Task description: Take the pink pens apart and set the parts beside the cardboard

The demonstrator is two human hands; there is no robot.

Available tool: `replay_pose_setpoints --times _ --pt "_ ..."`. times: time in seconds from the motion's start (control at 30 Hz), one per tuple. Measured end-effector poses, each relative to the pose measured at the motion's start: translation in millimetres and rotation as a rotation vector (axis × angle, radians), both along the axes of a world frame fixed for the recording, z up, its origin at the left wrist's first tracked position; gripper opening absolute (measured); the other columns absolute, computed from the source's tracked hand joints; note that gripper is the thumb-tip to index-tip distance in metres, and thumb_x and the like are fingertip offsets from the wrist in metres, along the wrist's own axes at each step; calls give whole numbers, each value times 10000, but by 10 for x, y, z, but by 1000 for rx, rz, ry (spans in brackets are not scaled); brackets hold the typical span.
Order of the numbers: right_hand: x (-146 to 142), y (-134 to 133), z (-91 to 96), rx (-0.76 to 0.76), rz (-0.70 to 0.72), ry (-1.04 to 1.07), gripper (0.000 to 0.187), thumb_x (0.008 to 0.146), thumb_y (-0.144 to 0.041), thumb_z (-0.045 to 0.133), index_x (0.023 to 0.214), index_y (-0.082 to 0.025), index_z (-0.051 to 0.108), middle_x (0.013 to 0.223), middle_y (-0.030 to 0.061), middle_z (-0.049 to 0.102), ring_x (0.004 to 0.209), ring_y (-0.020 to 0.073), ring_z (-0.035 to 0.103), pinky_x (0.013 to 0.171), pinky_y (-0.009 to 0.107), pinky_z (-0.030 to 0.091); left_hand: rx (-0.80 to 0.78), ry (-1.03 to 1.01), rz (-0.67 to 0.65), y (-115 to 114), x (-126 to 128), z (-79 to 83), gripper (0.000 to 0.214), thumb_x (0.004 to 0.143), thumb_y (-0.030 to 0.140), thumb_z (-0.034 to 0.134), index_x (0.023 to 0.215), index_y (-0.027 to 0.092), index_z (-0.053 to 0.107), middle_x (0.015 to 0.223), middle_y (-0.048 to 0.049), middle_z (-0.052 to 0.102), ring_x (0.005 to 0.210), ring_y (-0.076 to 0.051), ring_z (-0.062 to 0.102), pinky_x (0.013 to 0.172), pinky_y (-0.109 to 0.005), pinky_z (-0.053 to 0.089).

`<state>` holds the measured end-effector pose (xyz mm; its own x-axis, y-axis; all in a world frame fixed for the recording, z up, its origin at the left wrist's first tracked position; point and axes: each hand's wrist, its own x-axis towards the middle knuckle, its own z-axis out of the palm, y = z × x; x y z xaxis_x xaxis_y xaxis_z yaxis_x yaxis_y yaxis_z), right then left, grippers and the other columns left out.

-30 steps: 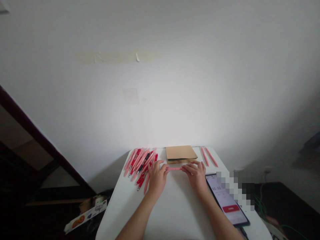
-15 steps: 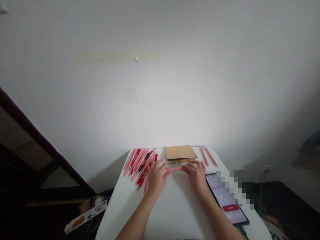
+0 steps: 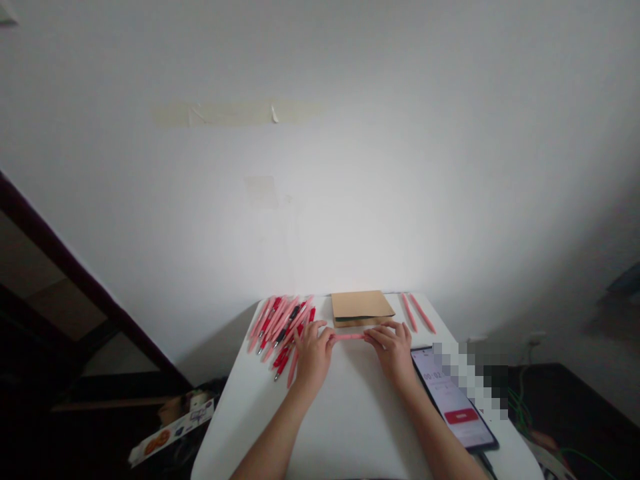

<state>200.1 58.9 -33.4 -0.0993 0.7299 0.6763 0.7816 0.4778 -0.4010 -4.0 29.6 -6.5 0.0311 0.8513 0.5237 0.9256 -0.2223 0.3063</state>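
Observation:
A pink pen (image 3: 349,337) lies crosswise between my two hands, just in front of a brown kraft-paper notebook (image 3: 361,305). My left hand (image 3: 315,348) pinches its left end between thumb and finger. At the other end, my right hand (image 3: 391,347) has its fingertips closed on the pen. Close to my left hand is a pile of pens (image 3: 280,327), mostly pink, with some red ones and a black one; my fingers hide part of it. Two pink pens (image 3: 416,313) lie apart at the back right.
A phone (image 3: 453,400) with a timer on its screen lies at the right edge of the white table (image 3: 345,427), a cable at its lower end. The wall (image 3: 350,200) rises behind the table. A printed box (image 3: 173,433) is low on the left.
My left thumb and finger have closed on the pen's left end, where they were apart before. My right hand keeps its hold, and the rest stays in place.

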Motion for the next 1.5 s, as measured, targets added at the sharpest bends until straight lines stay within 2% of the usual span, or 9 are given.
replay_pose_setpoints --times 0.23,0.57,0.77,1.0,1.33,1.5 --pt "-3 10 -14 25 -16 6 279 960 -420 499 909 -323 756 910 -3 749 995 246 533 1040 497 220 -15 0 20 1 -6 -6 145 932 286 507 918 271 650 1157 -38 637 1180 -239 552 1107 -625 214" --pt "2 4 -6 43 -46 3 234 945 -376 540 892 -317 760 891 6 748 996 245 542 1030 481 226 -12 -15 75 -2 -2 18 157 927 256 500 896 260 653 1163 -40 637 1193 -236 541 1100 -565 268" --pt "14 8 -4 50 -73 37 285 956 -416 510 889 -299 761 882 13 746 980 240 532 991 454 263 -13 -43 113 4 -13 11 180 939 267 478 887 251 650 1156 -50 636 1176 -232 544 1082 -561 298" --pt "22 14 0 69 -116 49 366 975 -453 450 887 -285 763 869 16 747 976 248 518 959 432 280 -16 -33 162 24 -34 -13 160 938 274 483 903 253 637 1162 -51 634 1182 -248 535 1082 -621 272" --pt "26 5 0 42 -165 31 387 978 -460 431 912 -266 759 898 37 747 959 258 517 901 407 308 -30 -34 203 15 -50 1 153 927 228 479 922 233 632 1151 -64 638 1177 -251 527 1074 -571 313" --pt "20 2 2 33 -172 43 411 981 -472 417 912 -256 760 884 46 744 952 253 512 885 394 310 -73 -30 205 -1 -38 21 134 908 237 517 881 240 648 1166 -56 622 1190 -247 511 1085 -588 289"
